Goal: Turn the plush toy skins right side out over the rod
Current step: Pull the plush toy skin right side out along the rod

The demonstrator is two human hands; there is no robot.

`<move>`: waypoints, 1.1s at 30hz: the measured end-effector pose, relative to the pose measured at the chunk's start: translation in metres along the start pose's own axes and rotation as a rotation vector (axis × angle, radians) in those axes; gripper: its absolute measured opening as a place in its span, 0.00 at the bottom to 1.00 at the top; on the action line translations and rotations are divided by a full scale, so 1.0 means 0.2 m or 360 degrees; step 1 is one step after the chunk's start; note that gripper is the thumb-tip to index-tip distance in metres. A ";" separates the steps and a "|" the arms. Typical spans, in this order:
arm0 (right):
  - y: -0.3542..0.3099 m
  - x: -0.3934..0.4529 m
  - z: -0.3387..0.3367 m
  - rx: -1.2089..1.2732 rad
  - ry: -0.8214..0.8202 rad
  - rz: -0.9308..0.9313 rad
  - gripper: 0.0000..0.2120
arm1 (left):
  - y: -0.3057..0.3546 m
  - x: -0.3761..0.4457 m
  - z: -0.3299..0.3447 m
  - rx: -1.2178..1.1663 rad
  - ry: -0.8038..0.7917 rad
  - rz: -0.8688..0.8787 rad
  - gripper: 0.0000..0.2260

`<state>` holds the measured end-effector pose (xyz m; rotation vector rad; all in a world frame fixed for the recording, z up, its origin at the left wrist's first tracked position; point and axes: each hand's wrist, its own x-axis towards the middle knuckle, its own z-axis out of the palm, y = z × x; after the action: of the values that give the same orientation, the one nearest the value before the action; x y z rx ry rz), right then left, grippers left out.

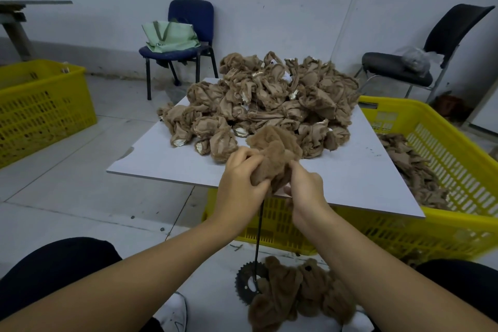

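Both hands' grip (269, 183) closed around furry plush skin (275, 151) atop rod (259, 229).

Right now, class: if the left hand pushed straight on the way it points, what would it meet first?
The left hand grips the fuzzy skin on the rod. Past that, probably the pile of inside-out skins on the board, though depth is unclear.

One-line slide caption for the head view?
Both hands work a furry brown skin over the upright rod, unturned pile behind.
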<state>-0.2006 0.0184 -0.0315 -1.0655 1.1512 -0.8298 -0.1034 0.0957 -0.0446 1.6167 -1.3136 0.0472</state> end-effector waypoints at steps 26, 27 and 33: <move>-0.03 -0.06 -0.01 -0.0193 -0.0264 -0.0162 0.12 | 0.02 0.02 -0.04 0.0152 0.0092 -0.0381 0.26; -0.03 -0.05 -0.02 -0.0208 -0.0248 -0.0168 0.11 | 0.01 0.02 -0.03 0.0122 0.0075 -0.0611 0.26; -0.05 0.00 -0.04 -0.0545 -0.0260 -0.0364 0.05 | -0.02 0.04 -0.06 -0.0134 -0.0008 -0.0535 0.21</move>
<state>-0.2093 0.0135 -0.0215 -1.5424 1.0674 -0.7194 -0.0914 0.0977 -0.0374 1.7442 -1.0188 -0.2143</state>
